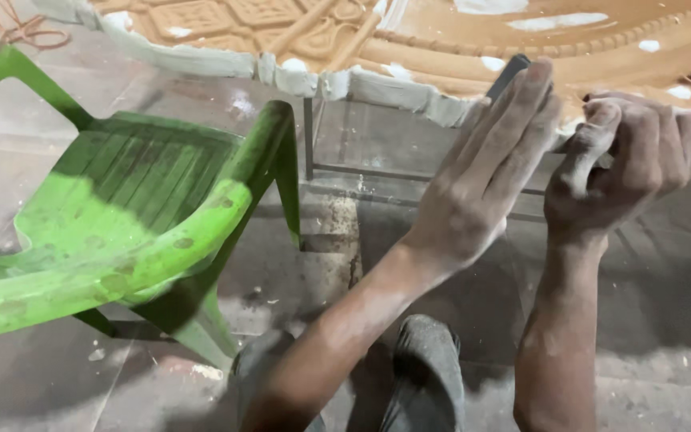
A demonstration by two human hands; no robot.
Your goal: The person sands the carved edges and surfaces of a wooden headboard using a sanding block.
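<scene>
Above a dusty grey floor (297, 280), the flat left hand (481, 176) steadied a dark tool (509, 76) while the right hand (633, 168) pinched the brittle-looking white-edged tan moulded relief panel (409, 48).

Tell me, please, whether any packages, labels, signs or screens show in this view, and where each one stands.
None show here. In view are only a carved brown panel with a white edge along the top, a green plastic chair at the left, and the left hand and right hand at the panel's edge.

dark tool (510, 76): mostly hidden behind left hand (481, 176) | carved panel (441, 40): cut off at top edge
</scene>
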